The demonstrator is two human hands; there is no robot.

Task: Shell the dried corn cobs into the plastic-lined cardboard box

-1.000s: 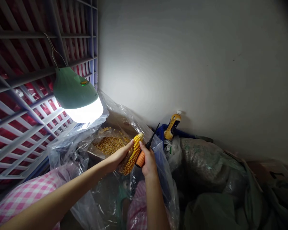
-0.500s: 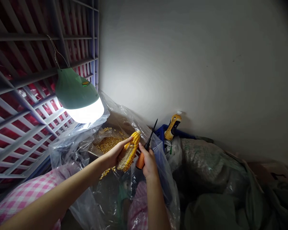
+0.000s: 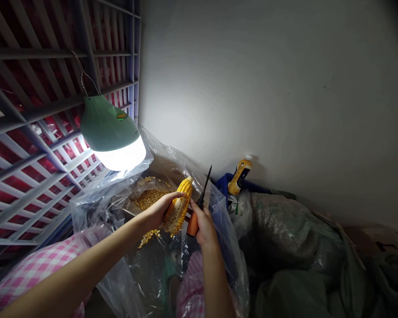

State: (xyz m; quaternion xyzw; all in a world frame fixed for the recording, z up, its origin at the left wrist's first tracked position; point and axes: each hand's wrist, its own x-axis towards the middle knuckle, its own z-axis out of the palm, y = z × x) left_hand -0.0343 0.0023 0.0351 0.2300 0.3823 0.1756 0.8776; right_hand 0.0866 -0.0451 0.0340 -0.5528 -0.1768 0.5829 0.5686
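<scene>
My left hand (image 3: 164, 208) grips a yellow corn cob (image 3: 180, 206), tip pointing up and away. Part of the cob's near side is bare of kernels, while rows of kernels remain along its right edge and upper end. In my right hand (image 3: 204, 222) is a screwdriver (image 3: 193, 224) with an orange handle and a dark pointed shaft aimed upward, held just right of the cob. Loose corn kernels (image 3: 149, 200) lie in a plastic-lined container behind my left hand. A smaller heap of kernels (image 3: 148, 237) rests on the clear plastic sheet (image 3: 142, 269) below.
A lit green lamp (image 3: 112, 128) hangs by a wire from a slatted plastic crate (image 3: 53, 174) on the left. Right of my hands, a blue basket (image 3: 223, 183) holds a yellow-labelled bottle (image 3: 240, 175) against the wall (image 3: 268, 88). Filled sacks (image 3: 292, 225) lie at the right.
The cob has turned slightly in my left hand, showing more kernel rows at its upper part. The screwdriver has shifted a little to the left and stands slightly more upright.
</scene>
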